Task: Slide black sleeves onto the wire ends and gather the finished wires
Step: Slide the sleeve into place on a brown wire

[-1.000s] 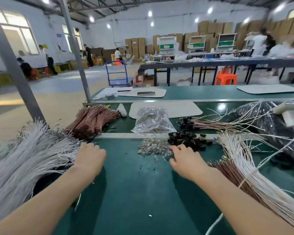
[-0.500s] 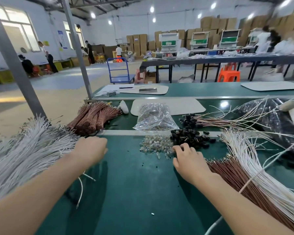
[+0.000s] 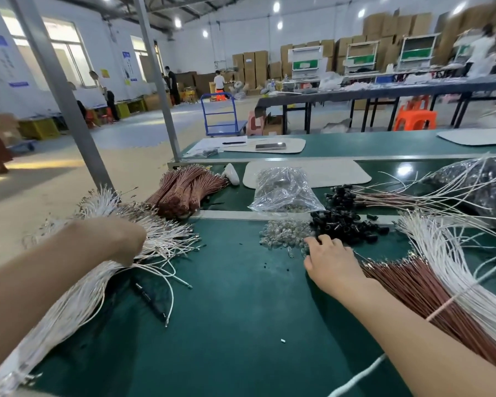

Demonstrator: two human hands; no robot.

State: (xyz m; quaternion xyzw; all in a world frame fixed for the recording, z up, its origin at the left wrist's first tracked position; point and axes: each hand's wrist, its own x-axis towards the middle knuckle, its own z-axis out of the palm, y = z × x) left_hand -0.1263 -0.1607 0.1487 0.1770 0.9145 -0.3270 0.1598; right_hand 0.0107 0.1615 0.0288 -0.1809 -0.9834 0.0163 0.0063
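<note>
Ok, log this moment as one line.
left hand: on white wire bundle, fingers hidden | right hand: open, at clear parts beside black sleeves

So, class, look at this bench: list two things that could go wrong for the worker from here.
1. The black sleeves lie right beside the clear parts, and the right hand reaches where the piles meet: it might pick the wrong piece or mix them.
2. The left hand is in the fanned white wires: pulling one could drag or tangle its neighbours; a few curl loose over the table.
</note>
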